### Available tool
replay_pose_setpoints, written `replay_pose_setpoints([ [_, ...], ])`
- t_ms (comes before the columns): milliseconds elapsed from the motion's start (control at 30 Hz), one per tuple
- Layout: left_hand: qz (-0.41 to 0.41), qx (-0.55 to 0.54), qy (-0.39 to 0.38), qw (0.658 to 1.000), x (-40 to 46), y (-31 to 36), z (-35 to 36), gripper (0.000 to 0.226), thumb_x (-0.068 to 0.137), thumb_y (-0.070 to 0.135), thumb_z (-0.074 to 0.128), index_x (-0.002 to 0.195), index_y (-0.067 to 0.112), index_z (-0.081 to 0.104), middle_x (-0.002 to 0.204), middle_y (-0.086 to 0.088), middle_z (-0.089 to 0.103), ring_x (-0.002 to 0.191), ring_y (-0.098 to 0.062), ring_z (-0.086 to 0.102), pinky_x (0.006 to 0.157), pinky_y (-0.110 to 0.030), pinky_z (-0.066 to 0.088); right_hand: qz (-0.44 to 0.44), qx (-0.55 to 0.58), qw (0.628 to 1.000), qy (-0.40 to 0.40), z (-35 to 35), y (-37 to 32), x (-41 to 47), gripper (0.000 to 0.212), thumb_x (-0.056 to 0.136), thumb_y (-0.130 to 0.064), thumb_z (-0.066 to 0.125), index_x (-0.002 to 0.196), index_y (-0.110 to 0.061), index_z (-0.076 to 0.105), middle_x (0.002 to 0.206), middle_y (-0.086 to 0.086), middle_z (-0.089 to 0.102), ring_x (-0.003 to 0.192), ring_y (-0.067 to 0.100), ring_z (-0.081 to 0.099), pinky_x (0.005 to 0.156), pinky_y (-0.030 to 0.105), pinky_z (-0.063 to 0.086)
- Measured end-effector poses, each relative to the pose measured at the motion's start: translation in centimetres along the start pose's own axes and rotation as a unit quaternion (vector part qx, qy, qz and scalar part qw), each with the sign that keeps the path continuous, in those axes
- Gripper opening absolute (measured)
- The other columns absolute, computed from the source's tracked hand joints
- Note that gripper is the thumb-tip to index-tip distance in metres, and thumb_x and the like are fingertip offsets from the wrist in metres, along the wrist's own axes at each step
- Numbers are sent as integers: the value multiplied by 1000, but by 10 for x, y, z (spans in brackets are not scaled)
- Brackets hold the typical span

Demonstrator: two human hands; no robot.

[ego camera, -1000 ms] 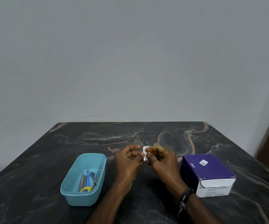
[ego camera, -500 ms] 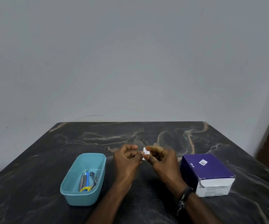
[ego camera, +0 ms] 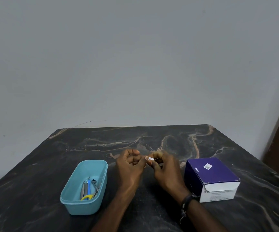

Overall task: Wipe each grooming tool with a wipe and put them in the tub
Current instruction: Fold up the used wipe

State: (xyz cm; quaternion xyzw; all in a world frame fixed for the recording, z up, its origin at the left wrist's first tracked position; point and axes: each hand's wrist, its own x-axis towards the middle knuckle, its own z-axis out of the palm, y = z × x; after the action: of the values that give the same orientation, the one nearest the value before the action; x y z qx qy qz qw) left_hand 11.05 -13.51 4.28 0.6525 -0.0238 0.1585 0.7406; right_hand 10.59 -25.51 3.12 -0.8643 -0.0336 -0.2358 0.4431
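Hands were raised together above the middle of the counter (ego camera: 152, 136), between the tub and the box. The left hand (ego camera: 130, 166) and the right hand (ego camera: 166, 169) each pinched one edge of a small white wipe sachet (ego camera: 151, 158) between thumb and forefinger, the remaining fingers curled in. The opposed grip on so small a packet was judged consistent with tearing it open, or drawing the wipe from it; which of the two could not be determined at this size.

The tub (ego camera: 85, 186), a light blue plastic container of rounded oblong form with a smooth rolled rim, stood on the counter near the left forearm. The grooming tools (ego camera: 89, 188) lay inside it, bunched toward the near end: slender metal pieces, one with a blue shaft, and a looped yellow handle. Their individual types were too small to confirm. Since the tools were already in the tub while a wipe was only being readied, it was judged they would have to be lifted out for wiping, unless wiping was largely done.

The box (ego camera: 210, 176), dark purple card with a white front panel and a small square label on top, stood just beside the right wrist, within easy reach, and was probably the source of the sachets. The counter was dark polished stone with pale tan veining. A dark beaded band (ego camera: 185, 202) encircled the right wrist.
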Motion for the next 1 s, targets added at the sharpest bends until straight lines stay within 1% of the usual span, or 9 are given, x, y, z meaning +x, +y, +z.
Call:
replay_pose_setpoints([
  [133,-10,10,-34,999,0,-1,0,21,81,-3,70,99,8,65,80,-8,70,66,-10,70,57,-24,58,-9,-27,1000,11,0,3,-1,5,87,-21,68,86,-23,72,77,-8,71,73,2,65,68,29,56],
  [233,-21,44,-77,996,0,-6,-3,13,87,7,68,91,20,71,76,2,74,70,-7,70,60,-23,58,-8,-7,1000,24,-1,2,-1,4,86,-21,70,88,-22,73,77,-7,72,74,2,66,68,29,57],
  [333,-27,65,-107,992,0,-7,-4,21,90,9,64,84,28,70,75,2,74,69,-6,69,64,-26,59,13,16,999,30,-2,2,0,7,83,-16,73,87,-21,70,77,-7,71,74,3,67,69,29,59],
  [433,-28,73,-117,990,1,-8,-4,20,90,6,64,88,25,70,79,0,74,70,-9,69,64,-26,59,9,1,1000,20,-2,4,0,9,82,-13,73,82,-21,70,74,-7,70,71,4,67,66,31,59],
  [533,-40,64,-125,989,2,-10,-4,15,89,3,63,96,14,71,82,-4,75,71,-12,70,62,-23,57,1,-14,1000,11,-3,3,1,11,81,-11,72,78,-21,70,70,-6,71,68,4,66,64,30,58],
  [700,-38,58,-102,992,3,-8,-3,21,89,-2,60,82,14,70,76,-14,73,60,-11,64,60,-24,57,9,25,1000,13,-1,0,-1,8,82,-12,73,80,-20,72,71,-6,71,68,2,67,63,24,57],
  [867,-34,43,-71,996,6,-10,-3,11,88,0,64,86,8,71,71,-13,73,56,-9,64,58,-22,55,14,51,999,13,2,-2,-2,3,86,-23,70,89,-21,71,76,-7,72,72,-1,67,60,14,50],
  [933,-29,37,-69,996,5,-9,-3,9,86,0,65,86,7,71,71,-15,72,56,-9,64,58,-23,56,15,53,998,4,3,-1,-2,5,88,-20,67,86,-20,71,75,-7,73,71,1,68,61,17,52],
  [1000,-25,35,-75,996,3,-8,-3,10,86,1,66,84,8,71,72,-16,72,57,-10,64,59,-24,57,23,49,999,-1,3,0,-2,9,89,-18,65,83,-20,71,73,-5,72,70,4,68,63,25,56],
])
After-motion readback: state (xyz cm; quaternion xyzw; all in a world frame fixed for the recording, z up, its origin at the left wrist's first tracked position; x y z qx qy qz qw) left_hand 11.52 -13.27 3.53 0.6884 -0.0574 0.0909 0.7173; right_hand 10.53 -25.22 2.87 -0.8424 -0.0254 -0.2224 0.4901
